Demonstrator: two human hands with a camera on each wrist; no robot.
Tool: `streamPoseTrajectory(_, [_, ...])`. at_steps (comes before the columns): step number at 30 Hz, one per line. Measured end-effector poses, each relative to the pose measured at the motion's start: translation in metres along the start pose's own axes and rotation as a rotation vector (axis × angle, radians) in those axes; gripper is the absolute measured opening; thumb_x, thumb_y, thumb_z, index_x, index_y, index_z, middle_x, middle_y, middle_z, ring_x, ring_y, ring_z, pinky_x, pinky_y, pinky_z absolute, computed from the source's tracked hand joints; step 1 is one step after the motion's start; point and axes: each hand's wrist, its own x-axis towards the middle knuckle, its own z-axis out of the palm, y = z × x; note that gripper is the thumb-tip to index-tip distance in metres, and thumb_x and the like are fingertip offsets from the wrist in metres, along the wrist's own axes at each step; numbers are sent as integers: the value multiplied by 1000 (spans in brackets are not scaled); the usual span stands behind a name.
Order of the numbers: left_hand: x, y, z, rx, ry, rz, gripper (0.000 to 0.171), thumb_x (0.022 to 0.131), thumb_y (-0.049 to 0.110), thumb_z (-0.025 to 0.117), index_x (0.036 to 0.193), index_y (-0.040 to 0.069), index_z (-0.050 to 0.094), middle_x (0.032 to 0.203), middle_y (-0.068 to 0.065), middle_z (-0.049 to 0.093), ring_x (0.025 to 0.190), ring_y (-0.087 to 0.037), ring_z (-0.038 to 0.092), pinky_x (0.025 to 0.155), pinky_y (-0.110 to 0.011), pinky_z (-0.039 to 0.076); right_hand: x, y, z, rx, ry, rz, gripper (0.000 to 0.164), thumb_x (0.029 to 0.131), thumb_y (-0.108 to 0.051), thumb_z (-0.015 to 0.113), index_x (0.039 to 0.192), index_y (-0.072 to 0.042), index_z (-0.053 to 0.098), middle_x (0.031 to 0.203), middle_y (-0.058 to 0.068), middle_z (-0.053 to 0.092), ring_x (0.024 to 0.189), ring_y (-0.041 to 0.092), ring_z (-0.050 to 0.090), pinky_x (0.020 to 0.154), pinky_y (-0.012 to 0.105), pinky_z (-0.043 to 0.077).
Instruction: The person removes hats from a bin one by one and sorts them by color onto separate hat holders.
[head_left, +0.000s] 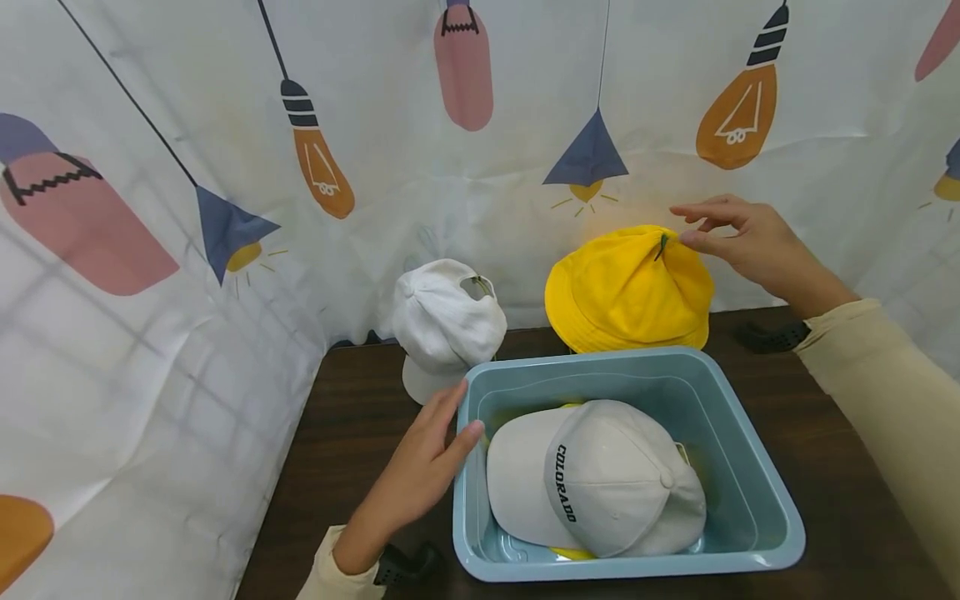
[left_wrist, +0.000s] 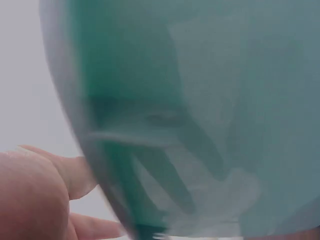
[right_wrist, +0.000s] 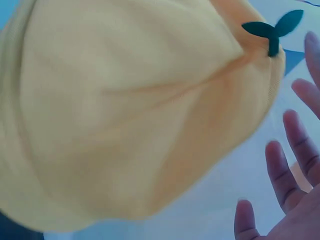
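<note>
A light-blue plastic basin (head_left: pixel 757 467) holds a white cap (head_left: pixel 600 479) marked COLORADO, its brim to the left, with bits of yellow showing around it. At the basin's left rim rests my left hand (head_left: pixel 423 462), fingers extended and thumb tip at the edge. The left wrist view has the basin wall (left_wrist: pixel 210 75) filling most of it. Behind the basin is a yellow bucket hat (head_left: pixel 626 287) with a green sprout on its crown (right_wrist: pixel 273 37). Beside that crown hovers my right hand (head_left: pixel 738 237), its fingers spread and apart from the fabric in the right wrist view.
Another white cap (head_left: pixel 450 321), its strap opening facing up, stands behind the basin's left corner. Everything rests on a dark wooden table (head_left: pixel 345 433). A white cloth printed with lamps and bulbs (head_left: pixel 495 192) hangs behind and along the left side.
</note>
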Motion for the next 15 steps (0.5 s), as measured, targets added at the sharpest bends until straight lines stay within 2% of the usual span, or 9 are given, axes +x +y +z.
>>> streamPoseTrajectory(3, [8,14,-15,83,1,60,65,106,46,52,159,12,37,158,-7,40,143,-29,45,115,-58,40,-8,4,-7,-12,28,4,48,102,-43,61,148,-33,55,140,5,53,111,15,44,85,35,42])
streamPoseTrajectory(7, [28,34,-33,169,-3,142,59,106,45,52,153,9,47,156,-7,45,143,-27,47,115,-54,42,-19,10,-10,-37,67,-4,47,102,-42,62,147,-31,57,137,4,55,107,10,45,84,27,40])
streamPoseTrajectory(11, [57,51,-44,229,-1,232,51,107,41,52,146,9,55,152,-9,50,138,-26,51,113,-50,45,-29,15,-8,-54,108,-11,47,101,-42,63,146,-29,58,131,4,57,104,7,45,82,21,38])
streamPoseTrajectory(15, [94,67,-44,253,12,318,46,107,37,53,143,9,59,147,-9,55,135,-26,54,113,-46,46,-38,22,-4,-54,129,17,48,100,-45,64,145,-29,60,128,1,57,103,8,45,78,18,39])
